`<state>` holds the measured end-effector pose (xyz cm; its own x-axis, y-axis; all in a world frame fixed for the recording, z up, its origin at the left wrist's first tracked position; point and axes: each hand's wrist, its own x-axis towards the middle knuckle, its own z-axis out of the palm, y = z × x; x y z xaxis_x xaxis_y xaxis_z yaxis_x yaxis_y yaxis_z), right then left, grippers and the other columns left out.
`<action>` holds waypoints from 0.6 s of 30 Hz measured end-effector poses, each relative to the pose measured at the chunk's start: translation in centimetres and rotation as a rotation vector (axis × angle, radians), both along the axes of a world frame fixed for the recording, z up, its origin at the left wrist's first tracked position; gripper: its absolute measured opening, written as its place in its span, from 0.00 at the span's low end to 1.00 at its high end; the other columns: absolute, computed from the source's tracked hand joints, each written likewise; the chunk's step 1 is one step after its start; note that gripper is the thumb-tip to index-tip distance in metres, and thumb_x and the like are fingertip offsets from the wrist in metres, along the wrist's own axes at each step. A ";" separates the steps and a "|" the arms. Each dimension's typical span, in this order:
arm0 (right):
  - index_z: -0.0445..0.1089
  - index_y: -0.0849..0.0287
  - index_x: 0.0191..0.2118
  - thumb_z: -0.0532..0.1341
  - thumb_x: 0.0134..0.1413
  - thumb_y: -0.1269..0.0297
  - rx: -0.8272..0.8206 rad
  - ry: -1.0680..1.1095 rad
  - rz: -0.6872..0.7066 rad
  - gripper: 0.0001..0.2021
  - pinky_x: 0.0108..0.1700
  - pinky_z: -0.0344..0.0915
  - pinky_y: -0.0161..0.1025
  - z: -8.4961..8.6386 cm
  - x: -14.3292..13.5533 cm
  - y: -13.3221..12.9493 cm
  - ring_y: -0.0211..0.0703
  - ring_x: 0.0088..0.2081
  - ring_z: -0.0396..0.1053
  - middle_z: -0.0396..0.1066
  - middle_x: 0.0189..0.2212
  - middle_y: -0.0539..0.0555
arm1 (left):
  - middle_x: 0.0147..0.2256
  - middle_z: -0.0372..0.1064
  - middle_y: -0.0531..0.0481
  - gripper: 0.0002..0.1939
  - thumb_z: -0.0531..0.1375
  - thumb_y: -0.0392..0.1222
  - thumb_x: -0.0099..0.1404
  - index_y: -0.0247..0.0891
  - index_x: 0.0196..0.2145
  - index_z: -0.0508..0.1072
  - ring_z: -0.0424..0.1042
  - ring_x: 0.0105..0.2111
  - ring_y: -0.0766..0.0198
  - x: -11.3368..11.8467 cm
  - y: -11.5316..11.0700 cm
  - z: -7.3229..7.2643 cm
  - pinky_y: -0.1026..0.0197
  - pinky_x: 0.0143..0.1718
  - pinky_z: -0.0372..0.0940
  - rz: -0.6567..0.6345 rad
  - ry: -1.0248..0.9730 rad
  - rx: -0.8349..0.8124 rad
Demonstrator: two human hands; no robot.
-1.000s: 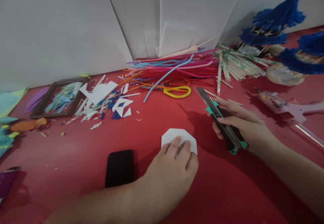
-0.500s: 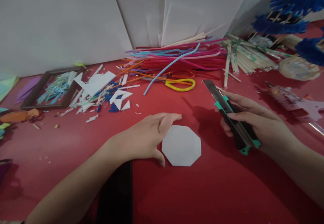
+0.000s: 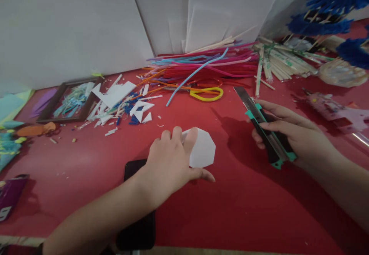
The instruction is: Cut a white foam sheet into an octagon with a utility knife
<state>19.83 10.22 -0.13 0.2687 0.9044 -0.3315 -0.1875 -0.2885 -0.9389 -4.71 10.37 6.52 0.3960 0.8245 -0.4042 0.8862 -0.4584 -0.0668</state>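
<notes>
A white octagonal piece of paper lies on the red tabletop. My left hand is over its left side, fingers bent against it and thumb stretched out apart below its lower edge. Part of the octagon is hidden under those fingers. To the right, my right hand is closed around a black and green utility knife, held above the table with its wide blade slid out and pointing up and left. A black phone lies partly beneath my left forearm.
White paper scraps and a brown frame of trimmings lie at the left. Behind are pipe cleaners, yellow-handled scissors and wrapped chopsticks. A pink glue gun rests at the right.
My left hand has moved onto the octagon, which has shifted left and slightly up. The right hand still holds the utility knife, nearly unmoved. The view has shifted slightly, uncovering more of the phone.
</notes>
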 end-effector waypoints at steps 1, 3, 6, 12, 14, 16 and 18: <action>0.73 0.51 0.56 0.71 0.31 0.62 -0.009 0.006 -0.004 0.38 0.18 0.67 0.39 0.1 -0.1 0.0 0.39 0.18 0.68 0.72 0.24 0.43 | 0.50 0.71 0.32 0.57 0.68 0.73 0.55 0.34 0.68 0.57 0.75 0.47 0.36 -0.1 -0.3 0.3 0.44 0.41 0.73 0.017 0.017 -0.038; 0.72 0.52 0.58 0.71 0.30 0.62 -0.024 0.019 -0.009 0.40 0.18 0.66 0.38 0.3 -0.1 0.0 0.39 0.19 0.68 0.73 0.25 0.43 | 0.49 0.73 0.34 0.53 0.68 0.70 0.58 0.34 0.68 0.57 0.76 0.47 0.38 -0.9 -0.3 0.6 0.44 0.43 0.73 0.002 -0.039 -0.133; 0.71 0.54 0.59 0.71 0.31 0.63 -0.035 0.036 -0.014 0.40 0.18 0.65 0.38 0.3 -0.2 -0.1 0.38 0.18 0.68 0.72 0.25 0.43 | 0.61 0.66 0.31 0.49 0.75 0.57 0.56 0.34 0.66 0.59 0.69 0.60 0.38 -3.1 1.5 -0.1 0.42 0.56 0.68 -0.112 -0.233 -0.111; 0.72 0.51 0.52 0.70 0.33 0.63 0.043 0.055 -0.129 0.32 0.20 0.66 0.37 1.7 -0.8 -1.6 0.38 0.20 0.69 0.72 0.26 0.43 | 0.68 0.60 0.39 0.26 0.69 0.40 0.65 0.41 0.59 0.68 0.58 0.69 0.47 -5.6 5.2 -2.9 0.42 0.68 0.56 -0.455 -0.559 -0.262; 0.72 0.49 0.49 0.69 0.34 0.63 0.067 0.047 -0.168 0.29 0.20 0.66 0.38 2.6 -1.2 -2.6 0.39 0.20 0.70 0.72 0.27 0.43 | 0.64 0.65 0.38 0.29 0.72 0.43 0.63 0.40 0.58 0.69 0.64 0.64 0.46 -5.1 4.5 -3.4 0.42 0.65 0.59 -0.403 -0.584 -0.190; 0.74 0.48 0.49 0.70 0.34 0.62 0.042 0.027 -0.149 0.28 0.18 0.65 0.39 3.3 -1.5 -3.7 0.40 0.19 0.70 0.74 0.27 0.45 | 0.60 0.68 0.37 0.36 0.75 0.51 0.58 0.38 0.60 0.69 0.68 0.60 0.45 -4.3 2.9 -3.7 0.42 0.61 0.65 -0.315 -0.577 -0.083; 0.73 0.48 0.55 0.71 0.35 0.59 -0.042 0.005 -0.100 0.34 0.17 0.64 0.39 3.6 -1.6 -4.9 0.43 0.18 0.69 0.73 0.24 0.46 | 0.57 0.68 0.35 0.39 0.73 0.58 0.60 0.33 0.60 0.69 0.70 0.56 0.45 -3.6 0.8 -4.0 0.43 0.57 0.68 -0.271 -0.556 0.008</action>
